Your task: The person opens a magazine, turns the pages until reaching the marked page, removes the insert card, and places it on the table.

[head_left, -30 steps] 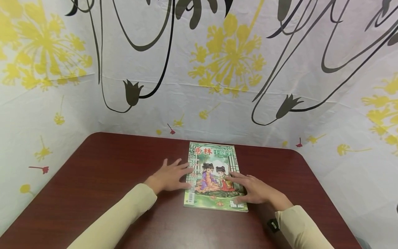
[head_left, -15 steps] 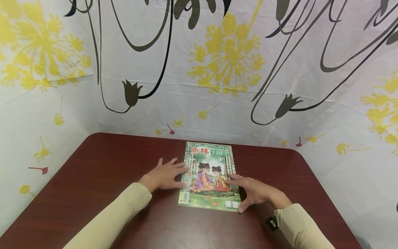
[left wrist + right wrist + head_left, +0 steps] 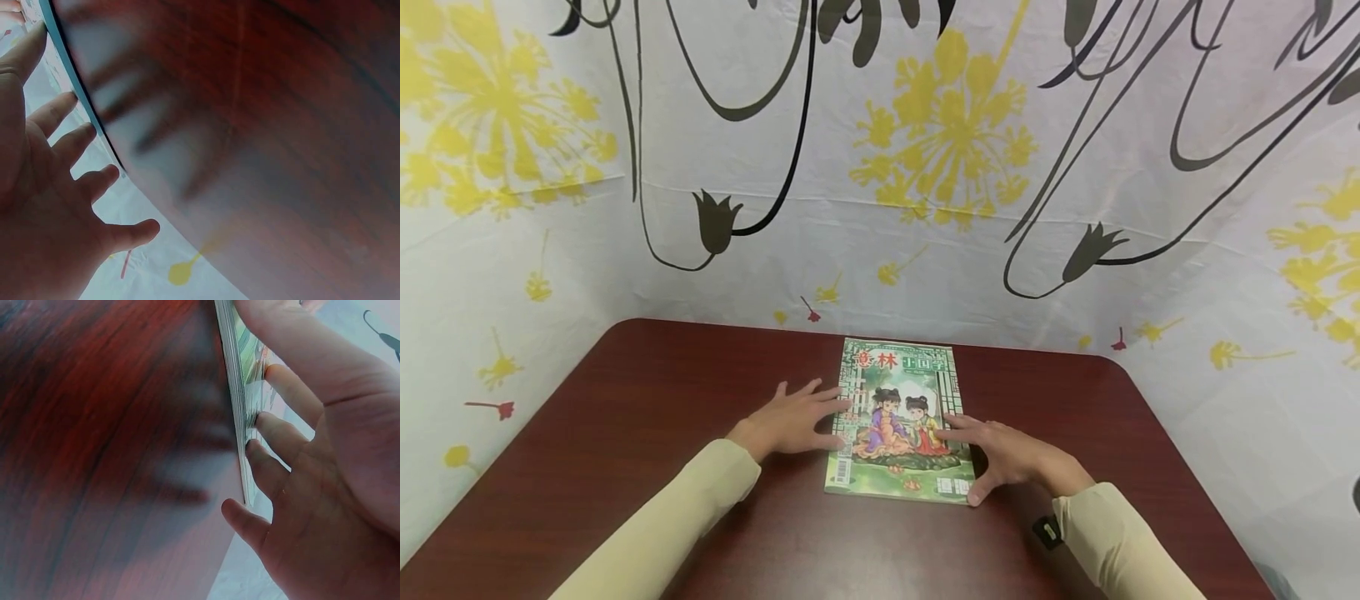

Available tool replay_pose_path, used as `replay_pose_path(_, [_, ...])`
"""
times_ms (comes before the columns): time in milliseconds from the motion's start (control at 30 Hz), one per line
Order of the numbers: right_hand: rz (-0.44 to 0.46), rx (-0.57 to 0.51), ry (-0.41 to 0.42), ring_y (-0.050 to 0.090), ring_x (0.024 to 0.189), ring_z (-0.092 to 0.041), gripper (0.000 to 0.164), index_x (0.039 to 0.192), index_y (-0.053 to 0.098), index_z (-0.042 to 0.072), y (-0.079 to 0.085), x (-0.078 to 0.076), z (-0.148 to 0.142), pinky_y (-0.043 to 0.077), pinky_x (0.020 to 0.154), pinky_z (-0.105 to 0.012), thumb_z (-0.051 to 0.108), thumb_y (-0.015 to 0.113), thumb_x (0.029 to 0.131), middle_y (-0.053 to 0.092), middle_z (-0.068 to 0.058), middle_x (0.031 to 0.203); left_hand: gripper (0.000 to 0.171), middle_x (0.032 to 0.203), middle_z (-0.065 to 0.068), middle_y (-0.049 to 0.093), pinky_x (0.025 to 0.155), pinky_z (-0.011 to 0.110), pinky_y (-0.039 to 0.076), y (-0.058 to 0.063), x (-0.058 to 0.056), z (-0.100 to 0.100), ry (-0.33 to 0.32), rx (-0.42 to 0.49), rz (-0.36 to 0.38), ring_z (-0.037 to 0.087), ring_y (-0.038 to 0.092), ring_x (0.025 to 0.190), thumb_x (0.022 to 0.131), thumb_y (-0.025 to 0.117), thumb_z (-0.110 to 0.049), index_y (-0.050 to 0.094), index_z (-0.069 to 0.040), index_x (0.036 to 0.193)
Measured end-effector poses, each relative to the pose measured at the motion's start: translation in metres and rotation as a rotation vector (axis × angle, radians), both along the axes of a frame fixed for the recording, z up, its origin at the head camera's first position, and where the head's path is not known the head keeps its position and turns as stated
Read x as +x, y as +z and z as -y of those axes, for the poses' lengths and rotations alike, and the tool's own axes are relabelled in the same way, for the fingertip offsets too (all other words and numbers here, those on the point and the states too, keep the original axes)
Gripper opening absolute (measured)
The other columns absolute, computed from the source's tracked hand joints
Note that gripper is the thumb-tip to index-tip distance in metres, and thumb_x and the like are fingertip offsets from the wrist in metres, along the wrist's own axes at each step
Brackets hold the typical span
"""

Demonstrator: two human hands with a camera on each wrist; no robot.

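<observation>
Flower-printed sheeting (image 3: 850, 279) backs the dark red worktop (image 3: 700, 367). Near its far edge, about midway along, lies the magazine (image 3: 906, 379), shifted slightly toward the left edge since a second ago. Left hand (image 3: 793, 421) and right hand (image 3: 1011, 454) flank it, fingers spread, overlapping its sides; the right thumb has moved to its near right corner.

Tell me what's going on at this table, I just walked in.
A person in pale sleeves has both hands at a magazine that lies flat and face up on a dark red table, close to the far edge. The left hand touches its left side with fingers spread. The right hand reaches over its right side, thumb by the near right corner. Neither hand has lifted it off the table.
</observation>
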State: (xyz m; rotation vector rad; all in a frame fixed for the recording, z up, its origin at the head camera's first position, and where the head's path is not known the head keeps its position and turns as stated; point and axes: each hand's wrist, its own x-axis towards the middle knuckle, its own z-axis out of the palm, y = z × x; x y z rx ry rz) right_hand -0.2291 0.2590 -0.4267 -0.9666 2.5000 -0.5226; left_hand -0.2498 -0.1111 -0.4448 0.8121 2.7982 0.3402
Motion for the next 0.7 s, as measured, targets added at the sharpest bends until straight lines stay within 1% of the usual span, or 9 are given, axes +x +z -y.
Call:
replay_pose_path(200, [-0.002,-0.017,0.022,0.025,0.144,-0.048,0.099,0.15,0.044,0.01,0.0,0.0,0.0,0.031,0.103,-0.07,0.046,0.085,0.067,0.026,-0.024,0.159,0.069,0.161,0.0,0.031,0.11,0.072,0.013,0.003,0.003,-0.001,-0.004,-0.004,0.004,0.036,0.018,0.15,0.092,0.06,-0.058,0.044,-0.027,0.152])
replay_pose_path(300, [0.01,-0.022,0.018,0.024,0.144,-0.048,0.099,0.151,0.044,0.011,0.0,0.0,0.0,0.03,0.103,-0.071,0.046,0.085,0.068,0.026,-0.024,0.159,0.068,0.161,0.002,0.031,0.111,0.071,0.014,0.004,0.004,-0.003,0.003,-0.004,0.006,0.036,0.018,0.15,0.092,0.061,-0.055,0.044,-0.026,0.151])
replay_pose_path(433, [0.016,-0.015,0.007,0.024,0.144,-0.049,0.098,0.151,0.044,0.012,0.001,0.001,0.0,0.029,0.103,-0.072,0.046,0.084,0.068,0.026,-0.024,0.159,0.062,0.159,0.005,0.036,0.112,0.069,0.014,0.006,0.007,-0.009,-0.005,0.006,-0.007,0.035,0.018,0.15,0.093,0.063,-0.048,0.049,-0.025,0.148])
replay_pose_path(500, [0.01,-0.014,0.01,0.024,0.143,-0.05,0.099,0.151,0.044,0.012,0.001,0.001,0.0,0.03,0.102,-0.072,0.046,0.084,0.068,0.026,-0.025,0.159,0.058,0.156,0.006,0.039,0.112,0.069,0.016,0.005,0.009,-0.014,-0.033,0.014,-0.031,0.036,0.022,0.149,0.093,0.062,-0.044,0.051,-0.024,0.147])
replay_pose_path(567, [0.004,-0.014,0.014,0.025,0.143,-0.05,0.099,0.151,0.044,0.011,0.001,0.0,0.0,0.03,0.102,-0.072,0.046,0.084,0.067,0.027,-0.025,0.158,0.054,0.153,0.007,0.043,0.111,0.069,0.019,0.005,0.013,-0.021,-0.082,0.017,-0.064,0.034,0.029,0.147,0.095,0.061,-0.041,0.053,-0.023,0.145])
replay_pose_path(633, [-0.001,-0.013,0.016,0.025,0.143,-0.05,0.099,0.151,0.044,0.011,0.0,0.0,0.0,0.031,0.102,-0.071,0.046,0.084,0.067,0.027,-0.025,0.158,0.048,0.148,0.007,0.049,0.109,0.069,0.024,0.005,0.018,-0.03,-0.142,0.021,-0.111,0.031,0.038,0.142,0.096,0.059,-0.039,0.057,-0.022,0.141])
replay_pose_path(700, [-0.005,-0.009,0.015,0.025,0.143,-0.049,0.099,0.151,0.044,0.012,0.0,0.0,0.0,0.031,0.102,-0.071,0.047,0.084,0.067,0.027,-0.025,0.158,0.039,0.141,0.005,0.055,0.105,0.064,0.033,0.006,0.022,-0.039,-0.202,0.023,-0.157,0.026,0.047,0.133,0.096,0.058,-0.037,0.062,-0.021,0.131])
